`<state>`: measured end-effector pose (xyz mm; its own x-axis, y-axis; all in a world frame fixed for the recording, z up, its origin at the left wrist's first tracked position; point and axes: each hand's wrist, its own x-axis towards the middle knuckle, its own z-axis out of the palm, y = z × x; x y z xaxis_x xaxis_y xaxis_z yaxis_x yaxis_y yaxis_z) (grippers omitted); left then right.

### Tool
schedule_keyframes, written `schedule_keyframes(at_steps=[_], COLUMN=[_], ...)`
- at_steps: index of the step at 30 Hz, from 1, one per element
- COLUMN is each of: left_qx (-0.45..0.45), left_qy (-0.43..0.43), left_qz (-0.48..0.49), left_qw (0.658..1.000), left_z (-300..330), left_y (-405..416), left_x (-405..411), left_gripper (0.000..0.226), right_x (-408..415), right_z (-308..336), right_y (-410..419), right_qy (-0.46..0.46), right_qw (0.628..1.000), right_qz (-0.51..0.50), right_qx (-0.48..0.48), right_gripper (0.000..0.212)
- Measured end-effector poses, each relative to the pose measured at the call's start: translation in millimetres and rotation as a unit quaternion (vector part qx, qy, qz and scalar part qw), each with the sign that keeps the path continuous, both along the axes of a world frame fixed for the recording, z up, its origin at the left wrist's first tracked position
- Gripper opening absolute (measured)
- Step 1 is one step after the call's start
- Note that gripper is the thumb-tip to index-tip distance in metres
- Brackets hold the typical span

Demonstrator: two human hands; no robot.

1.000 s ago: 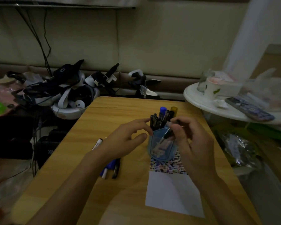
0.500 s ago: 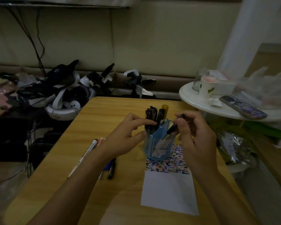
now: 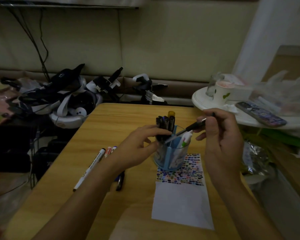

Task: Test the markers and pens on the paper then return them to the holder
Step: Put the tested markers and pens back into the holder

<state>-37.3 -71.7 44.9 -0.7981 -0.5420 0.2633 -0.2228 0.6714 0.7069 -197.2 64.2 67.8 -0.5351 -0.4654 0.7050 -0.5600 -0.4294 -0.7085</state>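
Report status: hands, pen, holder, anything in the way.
Right hand pinches slim black pen, tip angled over blue plastic holder. Left hand steadies holder's pens. Loose markers lie left; nothing blocks.

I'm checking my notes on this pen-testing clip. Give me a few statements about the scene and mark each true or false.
1. The right hand holds a pen slanted over the holder. True.
2. The holder stands on bare wood, clear of the paper. False: it sits on the paper's far end, on the coloured marks.
3. Loose markers lie on the table by the left forearm. True.
4. The left hand lies flat on the paper. False: it is at the holder's left side.
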Motion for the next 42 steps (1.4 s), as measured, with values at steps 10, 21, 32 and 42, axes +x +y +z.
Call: schedule_keyframes(at_steps=[10, 21, 32, 42], left_qx=[-0.023, 0.004, 0.050, 0.033], left_qy=[-0.022, -0.003, 0.005, -0.020], left_qz=[-0.005, -0.021, -0.022, 0.062], left_qw=[0.999, 1.000, 0.998, 0.997], left_z=[-1.9, 5.6, 7.8, 8.7], left_y=[2.5, 5.1, 3.0, -17.5], left_x=[0.0, 5.9, 16.0, 42.3], left_gripper=[0.053, 0.038, 0.039, 0.035], right_x=[-0.8, 1.5, 5.2, 16.6], right_z=[-11.7, -21.1, -25.9, -33.6], right_y=[-5.8, -10.7, -12.7, -10.7], right_qy=[0.114, 0.117, 0.178, 0.261], right_qw=[0.989, 0.982, 0.968, 0.948], right_qz=[-0.031, -0.040, -0.047, -0.119], right_qx=[0.092, 0.144, 0.170, 0.140], right_gripper=[0.021, 0.010, 0.024, 0.026])
